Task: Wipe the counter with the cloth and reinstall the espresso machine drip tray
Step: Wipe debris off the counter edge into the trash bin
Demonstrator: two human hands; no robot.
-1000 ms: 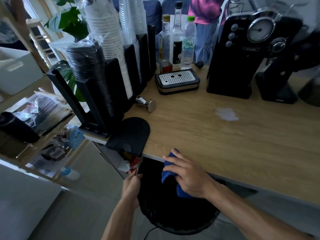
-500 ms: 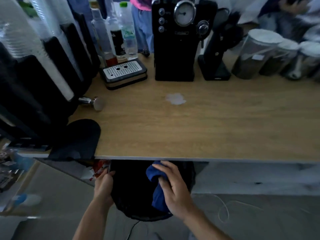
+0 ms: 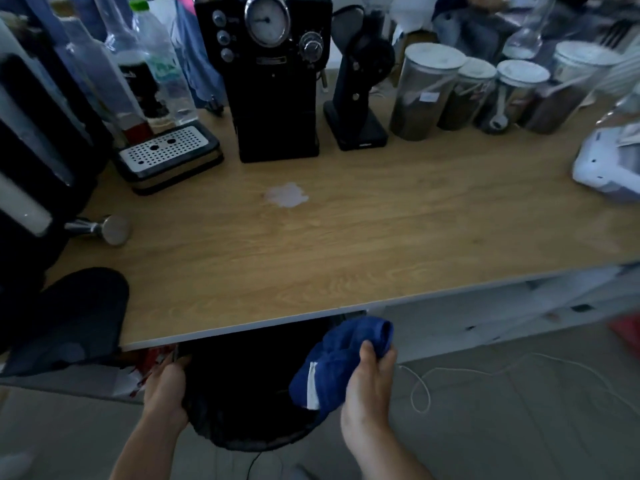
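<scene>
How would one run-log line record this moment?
right hand holds cloth | left hand grips bin | spill unwiped | drip tray beside espresso machine

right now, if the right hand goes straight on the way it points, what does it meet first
Most likely the front edge of the counter: the right hand grips the blue cloth just short of it, fingers pointing that way. Depth is unclear, so it might slip under the counter instead.

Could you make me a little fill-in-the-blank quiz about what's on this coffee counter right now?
The right hand grips a ____ cloth.
The drip tray sits to the ____ of the espresso machine.
The pale spill lies on the wooden ____.
Missing: blue; left; counter.
</scene>
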